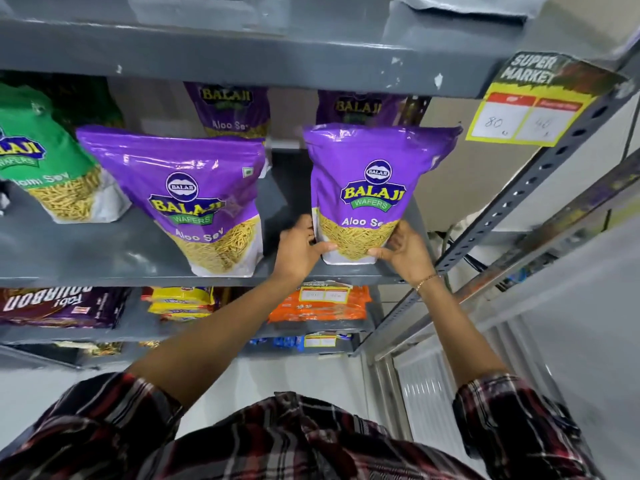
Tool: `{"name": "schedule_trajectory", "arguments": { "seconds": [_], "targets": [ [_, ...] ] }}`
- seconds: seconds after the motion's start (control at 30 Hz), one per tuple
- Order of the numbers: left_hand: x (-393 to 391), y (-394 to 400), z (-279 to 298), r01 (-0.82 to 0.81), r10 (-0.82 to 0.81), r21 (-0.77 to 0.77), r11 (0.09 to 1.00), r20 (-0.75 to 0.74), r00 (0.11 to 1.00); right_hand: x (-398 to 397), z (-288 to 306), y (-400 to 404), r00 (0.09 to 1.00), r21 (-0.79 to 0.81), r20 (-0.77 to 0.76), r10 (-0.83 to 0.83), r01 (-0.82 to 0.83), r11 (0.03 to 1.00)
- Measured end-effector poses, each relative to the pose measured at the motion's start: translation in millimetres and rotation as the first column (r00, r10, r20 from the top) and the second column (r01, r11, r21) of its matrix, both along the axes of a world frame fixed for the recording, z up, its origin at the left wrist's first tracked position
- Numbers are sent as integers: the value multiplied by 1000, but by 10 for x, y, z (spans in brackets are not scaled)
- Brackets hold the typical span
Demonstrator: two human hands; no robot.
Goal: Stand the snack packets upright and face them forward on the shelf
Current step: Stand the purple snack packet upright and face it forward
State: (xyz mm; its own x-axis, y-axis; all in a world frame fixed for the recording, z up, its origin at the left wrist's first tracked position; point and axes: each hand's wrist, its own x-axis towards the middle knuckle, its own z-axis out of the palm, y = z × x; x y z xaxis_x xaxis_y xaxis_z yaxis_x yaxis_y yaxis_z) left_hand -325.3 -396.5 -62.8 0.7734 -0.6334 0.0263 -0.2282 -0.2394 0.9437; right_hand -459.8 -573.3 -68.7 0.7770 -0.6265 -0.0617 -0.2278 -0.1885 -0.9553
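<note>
A purple Aloo Sev packet (374, 188) stands upright at the right end of the grey shelf (104, 251), its label facing me. My left hand (301, 245) grips its lower left corner and my right hand (401, 249) its lower right corner. A second purple Aloo Sev packet (194, 195) stands upright to the left, leaning slightly, label forward. Two more purple packets (230, 109) stand behind in the back row. A green sev packet (48, 161) leans at the far left.
The shelf above (242, 53) hangs low over the packets. A yellow price tag (530, 109) is fixed to the slotted upright post (512, 199) at right. Lower shelves hold biscuit packs, yellow (181, 303), orange (318, 304) and dark purple (59, 306).
</note>
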Motion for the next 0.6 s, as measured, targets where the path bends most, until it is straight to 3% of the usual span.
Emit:
{"name": "schedule_trajectory", "arguments": {
  "seconds": [0.47,0.53,0.6],
  "targets": [
    [-334,250,76,71,-72,21,997,50,996,-339,118,384,1000,-67,23,15,-13,998],
    [-399,368,39,58,-59,23,998,37,998,-422,72,550,989,-123,42,-144,149,981],
    [-436,589,-35,24,-24,16,1000,43,999,-488,-26,840,911,-237,96,-401,412,880]
  ]
}}
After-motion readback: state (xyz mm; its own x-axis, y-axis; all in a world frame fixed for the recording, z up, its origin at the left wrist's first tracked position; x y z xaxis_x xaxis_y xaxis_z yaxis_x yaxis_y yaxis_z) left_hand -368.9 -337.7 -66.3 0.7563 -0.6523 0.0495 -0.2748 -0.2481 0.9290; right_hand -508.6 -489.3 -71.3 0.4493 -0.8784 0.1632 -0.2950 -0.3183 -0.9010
